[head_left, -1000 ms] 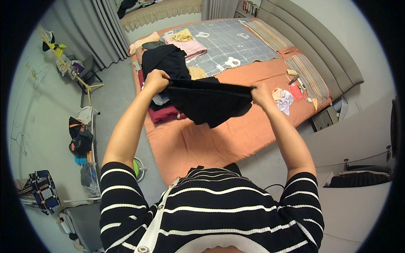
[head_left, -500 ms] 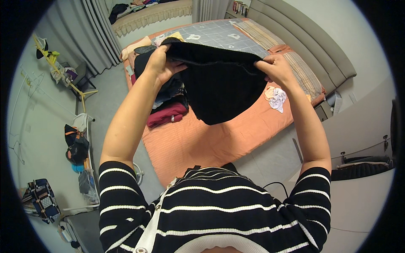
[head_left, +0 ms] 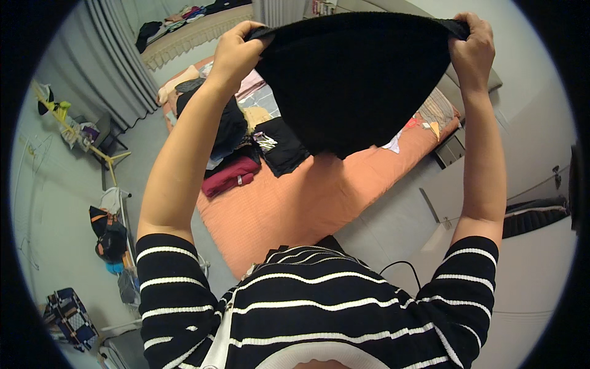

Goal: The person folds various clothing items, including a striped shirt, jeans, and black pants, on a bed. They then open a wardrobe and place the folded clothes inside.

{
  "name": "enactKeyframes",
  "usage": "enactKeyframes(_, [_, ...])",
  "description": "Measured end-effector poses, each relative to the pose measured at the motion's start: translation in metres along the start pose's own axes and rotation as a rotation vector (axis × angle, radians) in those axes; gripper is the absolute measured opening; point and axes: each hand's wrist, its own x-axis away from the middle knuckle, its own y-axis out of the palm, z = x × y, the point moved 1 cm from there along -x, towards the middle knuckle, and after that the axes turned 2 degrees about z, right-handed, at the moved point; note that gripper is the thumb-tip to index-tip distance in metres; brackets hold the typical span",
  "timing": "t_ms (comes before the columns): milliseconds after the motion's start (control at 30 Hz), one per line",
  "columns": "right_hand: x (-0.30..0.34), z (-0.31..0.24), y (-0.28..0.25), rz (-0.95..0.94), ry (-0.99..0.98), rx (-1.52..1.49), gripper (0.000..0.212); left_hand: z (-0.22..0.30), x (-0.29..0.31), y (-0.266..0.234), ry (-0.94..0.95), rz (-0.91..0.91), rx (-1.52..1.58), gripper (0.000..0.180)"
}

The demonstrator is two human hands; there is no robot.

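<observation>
A black garment [head_left: 362,80] hangs stretched wide between my raised hands, its upper edge taut and its lower part narrowing downward. My left hand [head_left: 241,52] is closed on one end of that edge. At the other end, my right hand [head_left: 473,52] grips the cloth in a closed fist. Which kind of garment it is cannot be made out. Below it, on the bed, lie a folded black piece with a white print [head_left: 283,150], a folded dark red garment [head_left: 230,175] and a heap of dark clothes [head_left: 227,126].
The bed has an orange cover [head_left: 246,227]. White and orange cloths [head_left: 393,144] lie at its right side, partly hidden. A yellow stand [head_left: 92,147] and a rack with caps [head_left: 110,240] are on the left. More clothes lie on the window seat [head_left: 196,31].
Both hands have risen and spread farther apart, pulling the black garment's upper edge wider. The folded black piece with the white print has come into view beneath it.
</observation>
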Motion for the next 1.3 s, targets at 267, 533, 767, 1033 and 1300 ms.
enactKeyframes(267, [0.028,0.062,-0.054,-0.308,0.203,0.161,0.03,-0.007,-0.028,0.061,-0.008,-0.14,-0.039,0.016])
enactKeyframes(533, [0.035,0.114,-0.23,-0.194,0.143,0.643,0.033,0.036,0.004,0.238,0.151,-0.472,0.171,0.017])
enactKeyframes(767, [0.056,0.152,-0.353,-0.213,0.519,0.671,0.04,0.106,0.039,0.363,0.142,-0.624,0.404,0.02])
enactKeyframes(1033, [0.149,0.21,-0.392,-0.489,0.96,0.291,0.039,0.104,0.087,0.462,0.11,-0.756,0.173,0.027])
enactKeyframes(1300, [0.171,0.204,-0.419,-0.411,0.724,0.607,0.038,0.144,0.109,0.461,-0.076,-0.941,0.116,0.023])
